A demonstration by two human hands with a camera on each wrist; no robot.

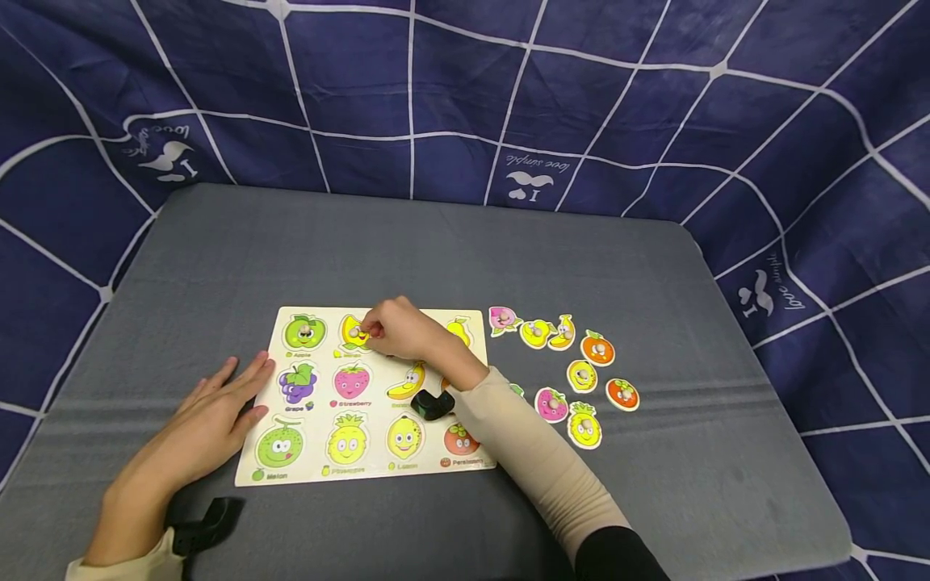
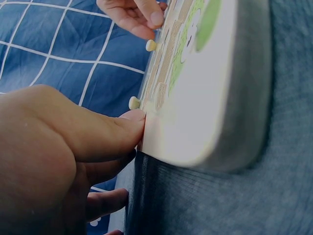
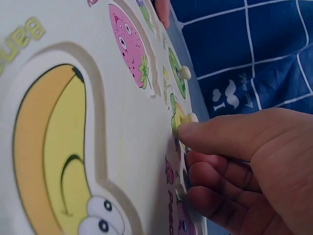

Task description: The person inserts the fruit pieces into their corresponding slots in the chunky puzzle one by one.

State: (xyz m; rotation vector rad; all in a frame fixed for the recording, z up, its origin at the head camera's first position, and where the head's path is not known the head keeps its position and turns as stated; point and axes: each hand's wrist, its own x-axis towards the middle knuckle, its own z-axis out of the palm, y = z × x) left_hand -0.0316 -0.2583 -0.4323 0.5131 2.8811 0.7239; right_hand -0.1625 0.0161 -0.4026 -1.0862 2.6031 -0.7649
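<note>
A pale fruit puzzle board (image 1: 374, 478) lies on the grey table, with fruit pictures in shaped recesses. My right hand (image 1: 410, 331) is over its top row, thumb and fingers pinching the small knob of a yellow mango piece (image 1: 352, 333). In the right wrist view that mango piece (image 3: 177, 117) is at its recess, partly hidden by the thumb. Just left of it sits a knobbed apple piece (image 1: 304, 332); below the apple is a purple grape piece (image 1: 297, 384). My left hand (image 1: 192, 428) rests at the board's left edge, fingers extended, its thumb (image 2: 129, 122) touching the edge.
Several loose knobbed pieces lie right of the board, among them a peach (image 1: 503, 320), a banana (image 1: 563, 332), an orange (image 1: 598, 349), a strawberry (image 1: 551, 404) and a pineapple (image 1: 584, 425). A green piece (image 1: 517, 389) is mostly hidden by the right sleeve. Blue checked cloth (image 1: 465, 97) surrounds the table.
</note>
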